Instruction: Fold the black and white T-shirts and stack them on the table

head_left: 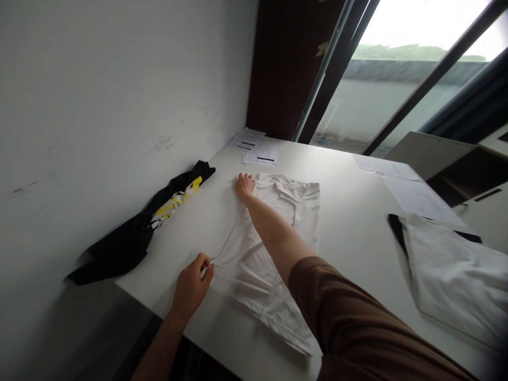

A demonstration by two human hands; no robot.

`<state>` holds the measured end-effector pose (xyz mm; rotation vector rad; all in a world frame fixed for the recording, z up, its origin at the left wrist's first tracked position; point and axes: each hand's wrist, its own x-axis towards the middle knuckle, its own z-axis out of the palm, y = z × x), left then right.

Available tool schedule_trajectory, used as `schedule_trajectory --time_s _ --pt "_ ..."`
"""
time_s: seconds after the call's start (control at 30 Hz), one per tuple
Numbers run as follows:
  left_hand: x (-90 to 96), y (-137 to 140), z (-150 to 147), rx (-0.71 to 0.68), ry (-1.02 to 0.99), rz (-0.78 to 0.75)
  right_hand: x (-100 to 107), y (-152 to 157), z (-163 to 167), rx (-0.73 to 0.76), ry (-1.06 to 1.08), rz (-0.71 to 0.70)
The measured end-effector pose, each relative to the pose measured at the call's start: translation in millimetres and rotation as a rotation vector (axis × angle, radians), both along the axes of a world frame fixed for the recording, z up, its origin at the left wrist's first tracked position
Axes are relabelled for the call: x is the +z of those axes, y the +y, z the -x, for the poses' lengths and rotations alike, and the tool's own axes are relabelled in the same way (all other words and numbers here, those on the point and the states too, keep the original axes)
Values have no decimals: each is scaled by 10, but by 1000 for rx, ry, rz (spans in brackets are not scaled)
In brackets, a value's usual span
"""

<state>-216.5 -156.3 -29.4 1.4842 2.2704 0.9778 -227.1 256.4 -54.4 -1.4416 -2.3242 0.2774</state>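
Note:
A pair of white shorts [238, 259] lies spread on the white table, its waist end away from me and its wider leg end nearer. My left hand [193, 283] is closed at the near left corner, pinching the hem between thumb and fingers. The edge between my two hands is drawn fairly straight. At the far left corner, by the waist, my right hand [245, 186] has its fingers curled onto the cloth. My right forearm crosses over the shorts and hides part of them. Creases run through the fabric near the waist and in the middle.
Along the wall at left lies a bunched black garment [123, 246] with a yellow and white print, partly over the table edge. Paper sheets [260, 153] are at the far corner, more papers [416, 196] at right. A folded white garment [456, 275] rests on something black.

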Motion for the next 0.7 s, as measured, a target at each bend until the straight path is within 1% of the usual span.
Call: schedule_trajectory --time_s 0.1,0.17,0.23,0.3,0.37,0.43,0.53,0.6,0.63,0.7 --pt "5 -14 -9 21 -11 -22 3 128 -22 16 1 79" --pt "6 -27 -19 37 -5 -35 22 269 -75 10 53 147" --pt "12 -41 -35 25 15 -34 63 453 -173 -47 194 197" --pt "23 -57 -59 -15 30 -27 134 656 -319 -135 374 213" --pt "37 -77 -102 -47 10 -25 226 848 -505 -189 487 209" --pt "48 -97 -178 -62 -34 -35 316 1002 -714 -206 534 205" --pt "56 -110 -373 -114 -50 -100 385 1152 -1049 -236 656 189" --pt "66 -89 -548 -203 -2 -178 376 1208 -1286 -258 760 156" --pt "77 -68 -642 -256 36 -212 362 1227 -1410 -247 772 122" --pt "113 -9 -830 -364 128 -249 332 1246 -1660 -157 679 15"
